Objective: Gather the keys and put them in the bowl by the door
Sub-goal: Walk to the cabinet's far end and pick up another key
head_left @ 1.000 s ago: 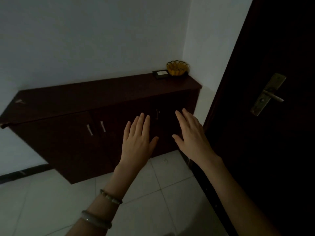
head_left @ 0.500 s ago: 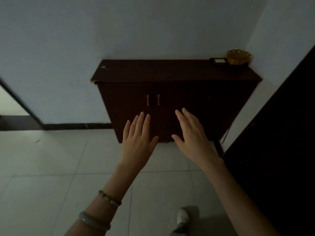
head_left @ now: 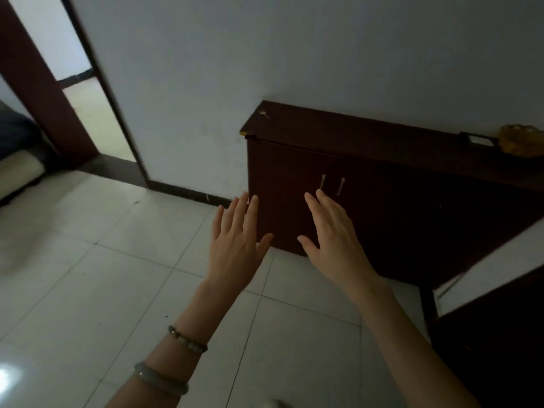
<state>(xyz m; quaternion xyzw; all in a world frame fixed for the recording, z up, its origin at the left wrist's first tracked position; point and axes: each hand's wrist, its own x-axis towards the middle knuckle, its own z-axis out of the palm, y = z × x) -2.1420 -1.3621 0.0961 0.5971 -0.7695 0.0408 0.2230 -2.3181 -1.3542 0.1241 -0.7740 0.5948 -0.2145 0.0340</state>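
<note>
A small pale thing that may be a key (head_left: 264,113) lies on the cabinet (head_left: 368,184), at the left end of its top, close to the wall (head_left: 294,54); it is too small and dim for you to be sure of it. The yellow bowl (head_left: 520,140) sits at the far right end of the same top, well apart from the key, with a flat dark box (head_left: 477,139) just beside it on its left. Your left hand (head_left: 235,245) hangs in the air in front of the cabinet's lower left corner, fingers spread and straight, holding nothing. Your right hand (head_left: 332,237) hangs in front of the cabinet doors, below the two pale handles (head_left: 332,184), likewise flat and empty. Two bracelets (head_left: 173,360) circle your left forearm. The cabinet stands on a pale tiled floor (head_left: 103,275), and left of it along the wall a doorway (head_left: 73,98) opens.
</note>
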